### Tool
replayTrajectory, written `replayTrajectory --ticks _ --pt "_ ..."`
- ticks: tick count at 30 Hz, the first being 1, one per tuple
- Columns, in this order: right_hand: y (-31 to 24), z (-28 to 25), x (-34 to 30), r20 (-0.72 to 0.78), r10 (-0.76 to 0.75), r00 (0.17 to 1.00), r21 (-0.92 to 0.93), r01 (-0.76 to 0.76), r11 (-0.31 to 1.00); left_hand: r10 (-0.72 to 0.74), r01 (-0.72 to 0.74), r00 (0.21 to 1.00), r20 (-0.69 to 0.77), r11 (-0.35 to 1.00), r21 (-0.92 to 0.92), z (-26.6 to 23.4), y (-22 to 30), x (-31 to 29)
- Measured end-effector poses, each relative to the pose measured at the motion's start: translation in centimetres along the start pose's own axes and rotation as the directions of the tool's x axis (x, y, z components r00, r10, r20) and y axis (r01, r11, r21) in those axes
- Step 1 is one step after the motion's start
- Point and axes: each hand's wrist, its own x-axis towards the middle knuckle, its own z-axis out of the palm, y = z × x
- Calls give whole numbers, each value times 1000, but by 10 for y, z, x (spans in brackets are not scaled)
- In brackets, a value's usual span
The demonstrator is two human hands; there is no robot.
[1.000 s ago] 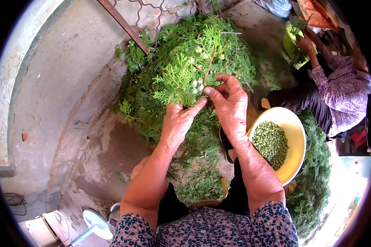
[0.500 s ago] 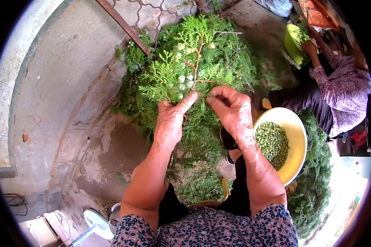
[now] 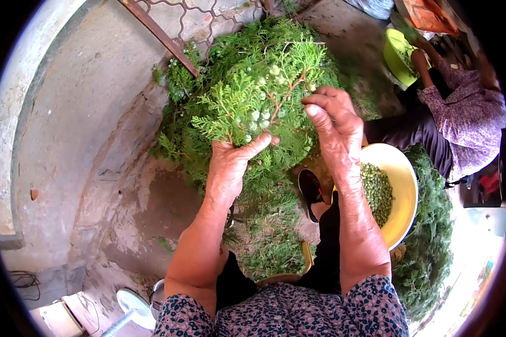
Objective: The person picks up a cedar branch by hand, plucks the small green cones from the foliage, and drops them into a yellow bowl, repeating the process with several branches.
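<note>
Sprig (image 3: 264, 96) with pale cones fans out just beyond my left hand (image 3: 229, 163), pinched at its base, so I'd brace it there and work gently with my narrowed right hand (image 3: 338, 121), though I can't tell if that holds anything.

right hand (image 3: 343, 121) curled near left hand (image 3: 229, 163)

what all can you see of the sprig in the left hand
The sprig has flat, bright green, scaly foliage, a reddish-brown forking stem and pale green, rounded cones. The left hand grips it near its base; it fans out above the green heap. The right hand is at its right edge; contact is unclear.
</note>
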Motion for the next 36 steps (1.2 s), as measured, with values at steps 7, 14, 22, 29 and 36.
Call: replayTrajectory --ticks 7,14,22,29,36 --pt "0 9 -10 255 237 937 291 -308 906 21 -23 998 63 999 24 6 -5 -1" --pt "9 4 1 -74 526 847 654 -357 667 10 -10 999 -47 1000 6 2 -5 1" --pt "-21 11 0 123 304 945 480 -325 815 183 -181 983 -14 979 95 -6 3 14" --pt "-11 36 -11 116 73 991 313 -106 944 136 -142 990 41 946 293 -1 12 10" --pt "-19 37 -8 139 425 895 548 -427 719 64 -58 997 -32 982 178 -5 17 11"
